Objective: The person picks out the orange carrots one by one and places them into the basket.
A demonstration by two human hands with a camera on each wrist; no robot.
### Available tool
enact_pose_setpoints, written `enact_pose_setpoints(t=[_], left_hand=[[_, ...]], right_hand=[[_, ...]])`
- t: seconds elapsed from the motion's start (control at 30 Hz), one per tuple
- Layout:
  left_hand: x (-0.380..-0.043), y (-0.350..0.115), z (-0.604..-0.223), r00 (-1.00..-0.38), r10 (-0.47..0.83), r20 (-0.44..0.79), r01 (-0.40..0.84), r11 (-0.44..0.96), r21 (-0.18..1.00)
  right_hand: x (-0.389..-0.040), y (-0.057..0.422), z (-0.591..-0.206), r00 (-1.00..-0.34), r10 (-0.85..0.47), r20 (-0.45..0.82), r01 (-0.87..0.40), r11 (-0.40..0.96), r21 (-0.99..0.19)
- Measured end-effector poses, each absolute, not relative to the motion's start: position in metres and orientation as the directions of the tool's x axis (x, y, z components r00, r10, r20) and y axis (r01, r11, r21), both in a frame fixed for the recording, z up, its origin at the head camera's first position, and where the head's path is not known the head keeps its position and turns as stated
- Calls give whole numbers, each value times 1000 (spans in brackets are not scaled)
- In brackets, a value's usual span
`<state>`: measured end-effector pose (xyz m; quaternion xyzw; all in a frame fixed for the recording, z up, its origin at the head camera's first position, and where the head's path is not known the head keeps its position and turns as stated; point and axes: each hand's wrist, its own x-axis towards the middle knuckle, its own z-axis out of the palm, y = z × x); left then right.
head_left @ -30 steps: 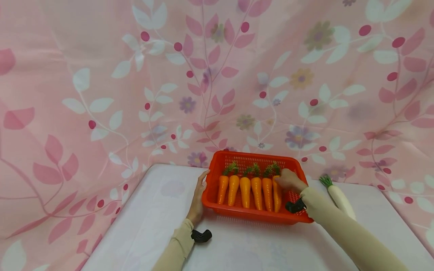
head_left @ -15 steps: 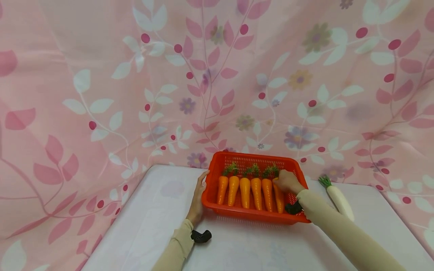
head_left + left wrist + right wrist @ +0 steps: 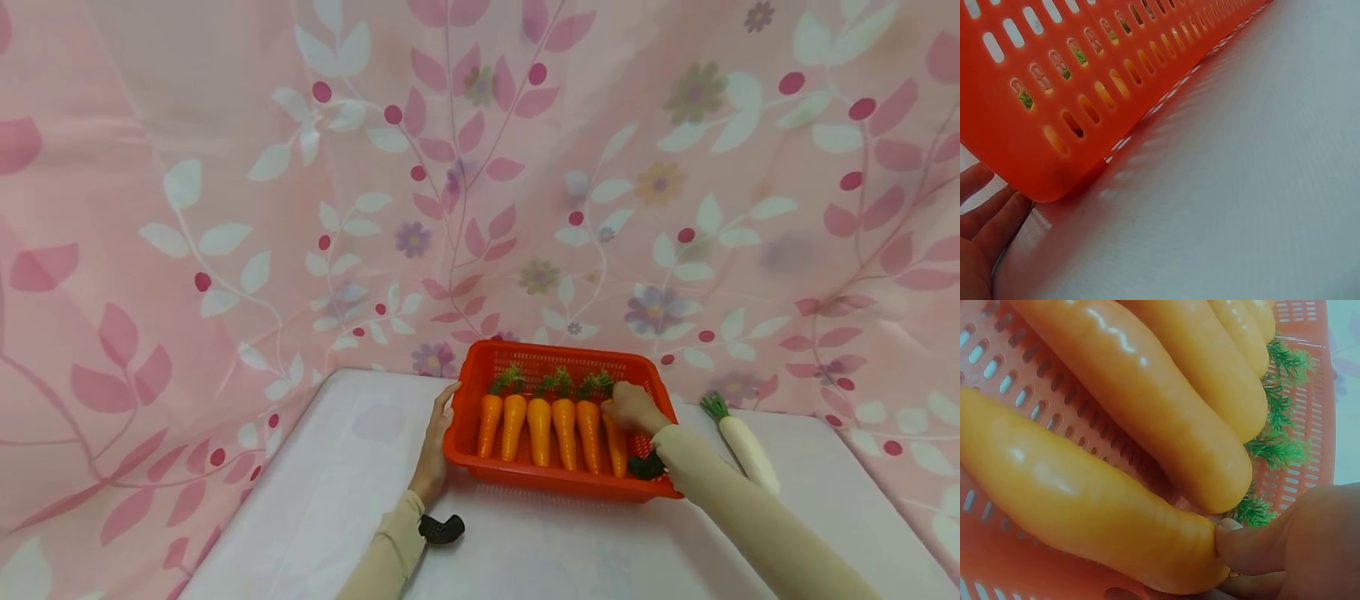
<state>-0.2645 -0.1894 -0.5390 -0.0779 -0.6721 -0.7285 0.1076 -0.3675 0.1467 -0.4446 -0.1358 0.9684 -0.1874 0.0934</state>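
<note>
A red perforated plastic basket (image 3: 551,477) sits on the white-covered table, with several orange carrots in a row inside. Along its left side lies my left hand (image 3: 432,454), its fingers (image 3: 1004,219) fairly straight against the basket's outer corner. My right hand (image 3: 632,408) reaches inside and pinches the rightmost carrot (image 3: 617,446) near its leafy end. In the right wrist view, the thumb (image 3: 1241,547) presses the thick end of that carrot (image 3: 1085,494); the other fingers are mostly hidden beneath it. Green leafy tops (image 3: 1282,450) point to the basket's far side.
Right of the basket, a white radish (image 3: 750,454) with green leaf stubs lies on the table (image 3: 360,467). A pink floral cloth (image 3: 480,167) hangs behind the table. Each wrist wears a black device (image 3: 442,529).
The rightmost carrot's lower tip has swung slightly right, so it now slants, with my right hand still on its top. My left hand stays by the basket; the head view shifted a little.
</note>
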Motion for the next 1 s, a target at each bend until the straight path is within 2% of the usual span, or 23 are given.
enact_pose_setpoints(t=[0.43,1.0], left_hand=[[-265,-189,-541,-961,-76,266,271,-76,959],[-262,-188,-539,-963,-64,262,267,-89,959]], right_hand=[[-368,148,-446,-946,-286,-150,-198,880,-432],[-364,150,-444,-935,-319,-154,-220,863,-455]])
